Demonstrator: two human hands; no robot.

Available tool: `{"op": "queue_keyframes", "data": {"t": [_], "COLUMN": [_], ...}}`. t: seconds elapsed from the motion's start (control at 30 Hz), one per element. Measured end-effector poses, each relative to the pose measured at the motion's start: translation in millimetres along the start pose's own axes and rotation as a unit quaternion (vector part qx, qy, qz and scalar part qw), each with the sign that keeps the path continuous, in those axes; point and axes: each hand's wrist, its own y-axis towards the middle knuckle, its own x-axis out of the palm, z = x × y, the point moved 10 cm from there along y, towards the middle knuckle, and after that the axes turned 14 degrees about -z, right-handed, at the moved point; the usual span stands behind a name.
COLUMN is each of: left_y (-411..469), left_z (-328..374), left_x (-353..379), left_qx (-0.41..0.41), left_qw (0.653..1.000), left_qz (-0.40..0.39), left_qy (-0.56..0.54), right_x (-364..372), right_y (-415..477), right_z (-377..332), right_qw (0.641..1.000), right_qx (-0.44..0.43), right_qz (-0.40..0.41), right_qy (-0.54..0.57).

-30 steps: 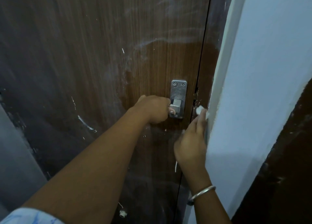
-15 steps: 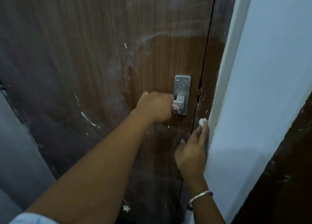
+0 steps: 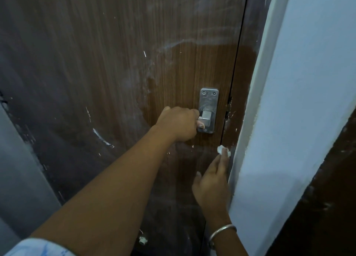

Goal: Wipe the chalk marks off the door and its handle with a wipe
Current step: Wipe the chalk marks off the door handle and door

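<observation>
The main risk, as I judge it, sits at the narrow strip where the door (image 3: 192, 72) meets the frame (image 3: 244, 93): the small white wipe (image 3: 223, 151) is bunched under just the fingertips of the right hand (image 3: 212, 184), so a hard stroke along that edge could roll it out from under them, or smear chalk dust onto the pale wall (image 3: 300, 120) just beside it. A second worry is the door itself; if it swings, the right fingers lie close to the gap. The left hand (image 3: 179, 123) guards against that: its grip is clenched around the lever of the metal handle (image 3: 209, 111), fingers wrapped fully with only a thumbnail showing against the plate. The right hand's grip is half open, the palm flat and the fingers extended, pinning the wipe against the surface below and to the right of the handle plate rather than enclosing it. Broad pale chalk smears remain above and left of the handle, a bright white streak (image 3: 101, 138) lies lower left, and the plate looks hazy, so much of the wiping appears undone.
</observation>
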Motion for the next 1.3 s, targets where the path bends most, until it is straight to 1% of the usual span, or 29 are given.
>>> {"op": "queue_keyframes", "data": {"t": [0.1,0.13,0.27,0.33,0.4,0.57,0.67,0.77,1.03,1.17,1.3], "left_y": [0,0,1,1,1,0,-1,0,0,0,-2], "left_z": [1,1,-2,-2,-1,1,1,0,0,0,1], "left_x": [-1,-1,1,2,1,-1,0,1,1,0,-2], "left_qx": [0.002,0.004,0.004,0.004,0.006,-0.001,0.003,0.011,0.016,0.014,0.013], "left_qw": [1.0,1.0,1.0,1.0,1.0,1.0,1.0,1.0,1.0,1.0,0.999], "left_qz": [0.007,0.008,0.002,0.0,0.006,-0.003,-0.009,-0.006,-0.001,0.007,0.022], "left_qy": [0.002,0.002,-0.01,-0.011,-0.008,-0.003,-0.011,-0.017,-0.024,-0.026,-0.022], "right_x": [-25,-29,-20,-11,-12,-46,-55,-59,-100,-116,-122], "right_y": [9,12,6,1,-1,17,35,42,60,68,66], "right_z": [-6,-7,-4,1,0,-17,-24,-32,-55,-66,-78], "right_qw": [0.998,0.998,0.998,0.999,0.999,0.995,0.996,0.996,0.987,0.984,0.982], "right_qx": [0.004,0.005,0.003,0.015,0.016,-0.036,-0.03,-0.051,-0.107,-0.112,-0.154], "right_qz": [0.061,0.069,0.055,0.033,0.032,0.097,0.086,0.075,0.106,0.116,0.101], "right_qy": [0.009,0.005,-0.007,0.008,0.022,-0.008,-0.018,-0.02,-0.06,-0.07,-0.05]}}
